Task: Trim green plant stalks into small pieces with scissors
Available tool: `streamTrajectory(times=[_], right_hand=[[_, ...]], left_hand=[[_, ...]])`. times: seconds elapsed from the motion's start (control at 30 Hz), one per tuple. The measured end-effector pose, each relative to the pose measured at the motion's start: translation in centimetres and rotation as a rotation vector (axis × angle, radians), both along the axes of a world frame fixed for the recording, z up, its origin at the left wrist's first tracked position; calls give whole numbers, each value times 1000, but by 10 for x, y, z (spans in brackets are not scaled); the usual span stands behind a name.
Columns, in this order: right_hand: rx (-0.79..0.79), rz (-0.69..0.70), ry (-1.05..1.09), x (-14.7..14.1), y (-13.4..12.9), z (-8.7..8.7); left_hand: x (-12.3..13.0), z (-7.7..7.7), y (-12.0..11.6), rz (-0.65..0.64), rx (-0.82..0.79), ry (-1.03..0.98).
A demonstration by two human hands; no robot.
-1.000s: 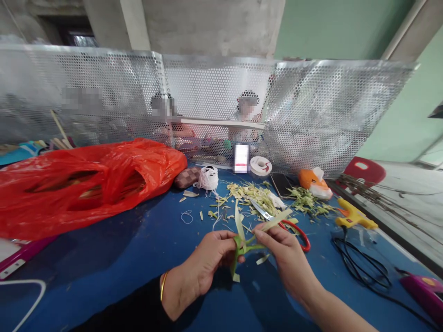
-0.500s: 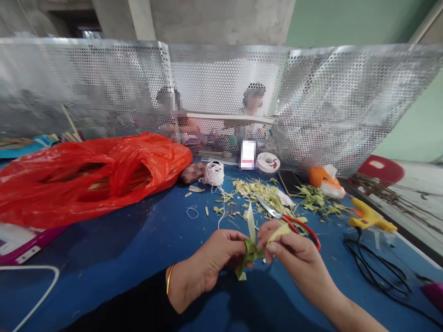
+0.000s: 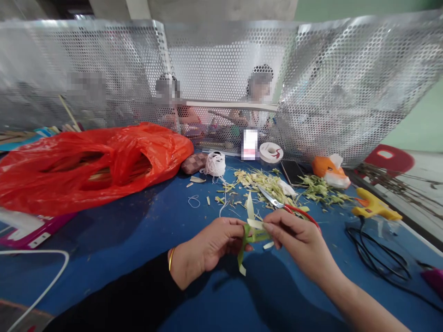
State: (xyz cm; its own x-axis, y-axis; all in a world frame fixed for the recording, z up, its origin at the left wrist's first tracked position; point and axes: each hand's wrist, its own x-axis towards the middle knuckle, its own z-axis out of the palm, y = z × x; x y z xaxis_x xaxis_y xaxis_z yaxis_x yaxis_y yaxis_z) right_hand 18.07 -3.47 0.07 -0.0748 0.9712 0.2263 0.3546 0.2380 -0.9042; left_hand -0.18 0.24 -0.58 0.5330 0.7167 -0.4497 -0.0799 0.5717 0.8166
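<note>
**Glossy Red Plastic Bag (image 3: 119, 159) Sprawling Across Blue Tabletop (image 3: 138, 226)**

Just beside its right end, a brown checkered pouch (image 3: 194, 163) is lying. A silvery perforated metal screen (image 3: 221, 60) is standing along the back. To the right I'm noticing a flat black phone (image 3: 291, 173) resting near an orange-and-white tissue pack (image 3: 328, 169). A red plastic chair (image 3: 401, 161) is showing beyond the edge.

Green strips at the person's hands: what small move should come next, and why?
Perhaps the right hand should bring the pale strip end over the green strips: it pinches that end, which points toward the left hand, where the green strips are pinched.
</note>
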Motion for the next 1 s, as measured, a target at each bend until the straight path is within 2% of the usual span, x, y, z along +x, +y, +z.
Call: streamTrajectory(times=[0.17,0.3,0.53,0.73,0.8,0.87,1.0], right_hand=[[83,75,-203,6,2,4],[116,76,-235,6,2,7],[-57,-1,-150,7,0,8],[116,92,-314,9,-1,14],[124,102,-340,7,-1,13],[66,97,-281,5,-2,11],[-114,30,26,0,-3,12]], left_hand=[[-1,-2,2,16,-24,-9],[-1,-3,2,27,-30,-27],[-1,1,1,-14,-14,-72],[-1,1,1,-27,-24,-53],[-1,0,1,-18,-37,-46],[0,0,0,-11,-40,-35],[1,2,0,-3,-33,-16]])
